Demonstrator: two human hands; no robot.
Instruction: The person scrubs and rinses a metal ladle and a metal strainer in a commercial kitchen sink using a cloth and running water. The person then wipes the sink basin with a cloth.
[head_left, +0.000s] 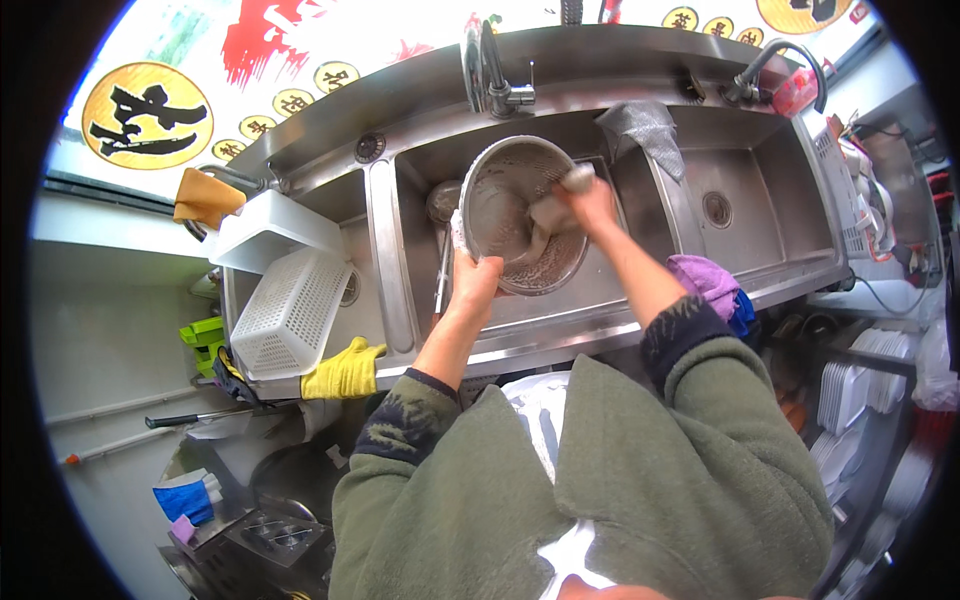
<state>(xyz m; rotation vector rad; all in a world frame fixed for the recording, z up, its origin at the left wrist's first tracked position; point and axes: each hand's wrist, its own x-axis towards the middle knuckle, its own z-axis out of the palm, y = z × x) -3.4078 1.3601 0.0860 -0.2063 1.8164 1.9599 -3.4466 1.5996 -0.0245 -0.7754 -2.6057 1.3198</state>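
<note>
A round stainless steel pot, wet and foamy inside, is tilted above the middle sink basin, its open mouth facing up toward me. My left hand grips its lower left rim, with suds beside the fingers. At the pot's right rim, my right hand is closed on a pale, wet cloth, which hangs into the pot and is blurred. A metal ladle lies in the basin just left of the pot, its handle pointing toward me.
White plastic baskets stand in the left basin. A yellow cloth and a purple cloth lie on the front edge. A grey cloth drapes over the right divider. The faucet rises behind the pot. Stacked white dishes are at right.
</note>
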